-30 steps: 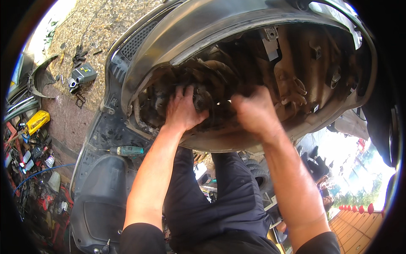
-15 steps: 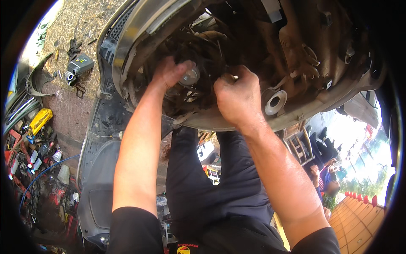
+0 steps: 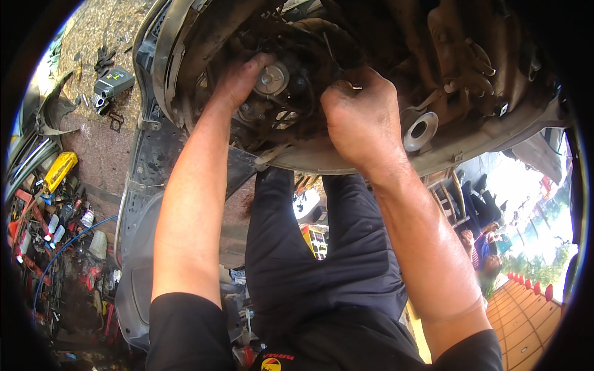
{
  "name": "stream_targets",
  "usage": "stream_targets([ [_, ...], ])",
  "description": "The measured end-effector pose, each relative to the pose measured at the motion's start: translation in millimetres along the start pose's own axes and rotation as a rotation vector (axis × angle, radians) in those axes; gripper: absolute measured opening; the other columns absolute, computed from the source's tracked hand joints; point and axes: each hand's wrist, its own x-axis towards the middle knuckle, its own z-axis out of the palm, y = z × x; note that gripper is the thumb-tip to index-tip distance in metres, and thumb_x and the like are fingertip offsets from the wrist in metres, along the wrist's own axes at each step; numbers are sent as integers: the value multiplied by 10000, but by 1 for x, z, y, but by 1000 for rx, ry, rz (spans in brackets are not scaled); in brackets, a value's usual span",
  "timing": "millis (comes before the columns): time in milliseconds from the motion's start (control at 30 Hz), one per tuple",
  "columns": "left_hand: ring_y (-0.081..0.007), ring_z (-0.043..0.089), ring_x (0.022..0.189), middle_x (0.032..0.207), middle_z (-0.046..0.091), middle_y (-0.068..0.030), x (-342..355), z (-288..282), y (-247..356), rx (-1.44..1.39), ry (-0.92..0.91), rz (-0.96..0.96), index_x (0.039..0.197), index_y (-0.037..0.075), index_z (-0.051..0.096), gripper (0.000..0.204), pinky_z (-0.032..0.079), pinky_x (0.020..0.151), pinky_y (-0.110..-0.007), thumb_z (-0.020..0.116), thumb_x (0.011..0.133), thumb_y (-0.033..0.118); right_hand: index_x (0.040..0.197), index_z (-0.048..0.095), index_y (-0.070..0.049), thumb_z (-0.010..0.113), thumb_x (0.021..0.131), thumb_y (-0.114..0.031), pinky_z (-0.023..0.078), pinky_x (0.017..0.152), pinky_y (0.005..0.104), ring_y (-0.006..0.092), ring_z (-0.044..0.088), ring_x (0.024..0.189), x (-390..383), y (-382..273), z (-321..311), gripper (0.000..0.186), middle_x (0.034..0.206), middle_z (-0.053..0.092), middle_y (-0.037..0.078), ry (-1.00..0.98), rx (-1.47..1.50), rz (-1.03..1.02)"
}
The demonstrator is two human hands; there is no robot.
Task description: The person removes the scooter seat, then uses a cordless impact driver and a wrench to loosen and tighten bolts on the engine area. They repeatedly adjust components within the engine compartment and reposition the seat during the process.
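Under the worn, dark body of a vehicle, both my arms reach up among the parts. My left hand (image 3: pixel 240 83) is curled against the left side of a round silver metal part (image 3: pixel 272 79). Its thumb lies along the upper edge and the other fingers are hidden behind. To the right, my right hand (image 3: pixel 364 117) is closed in a fist with its knuckles up. Whatever it grips is hidden in the fingers and shadow. A thin rod (image 3: pixel 330 48) stands just beyond that fist. Beside my right wrist is a pale ring-ended part (image 3: pixel 419 130).
A curved body rim (image 3: pixel 322 164) passes below my hands. On the ground at left lie a dark bottle (image 3: pixel 114 83), black gloves (image 3: pixel 104 60), a yellow case (image 3: pixel 60 171) and piled tools. A blue hose (image 3: pixel 68 242) crosses them. Another person (image 3: pixel 486 253) is at far right.
The view has shifted, so the vehicle parts sit higher. My left thumb has moved from across the round part to its upper left edge, showing more of its face. My right fist stays closed.
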Motion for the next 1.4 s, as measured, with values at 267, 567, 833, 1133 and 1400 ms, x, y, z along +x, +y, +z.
stream_targets([
  [267, -202, 687, 962, 1015, 756, -123, -7, 4, 1, -56, 37, 12, 1103, 3, 746, 514, 498, 873, -317, 624, 839, 426, 985, 617, 109, 619, 784, -134, 544, 841, 410, 436, 691, 973, -2, -1, 0, 315, 954, 692, 314, -15, 1, -1],
  [567, -197, 680, 964, 1040, 749, -110, -7, 4, -5, -112, 54, 60, 1111, -8, 741, 490, 499, 874, -322, 629, 840, 386, 978, 617, 105, 613, 784, -135, 544, 835, 408, 437, 696, 946, -3, 0, 2, 309, 936, 692, 312, 8, -5, -5],
  [833, -186, 655, 1049, 1126, 730, -114, -5, -3, -7, -4, -5, 68, 1172, 0, 708, 488, 479, 920, -312, 563, 890, 371, 985, 622, 101, 616, 783, -129, 545, 835, 411, 441, 693, 944, -3, -1, 2, 307, 938, 693, 308, 34, -6, -41],
  [1133, -398, 607, 1188, 1229, 662, -262, -33, 8, 14, 693, 351, 116, 1277, -31, 615, 593, 441, 1033, -397, 591, 908, 433, 997, 601, 101, 610, 779, -118, 538, 844, 436, 477, 674, 970, -3, 0, 1, 309, 938, 680, 334, 24, 28, -48],
  [1400, -472, 400, 1377, 1487, 390, -329, -54, 30, 39, 725, 137, 168, 1521, -14, 274, 1130, 404, 1104, -471, 859, 664, 434, 1060, 641, 109, 612, 819, -154, 528, 801, 372, 341, 703, 887, -2, 0, -1, 358, 912, 702, 267, 14, 16, 7],
])
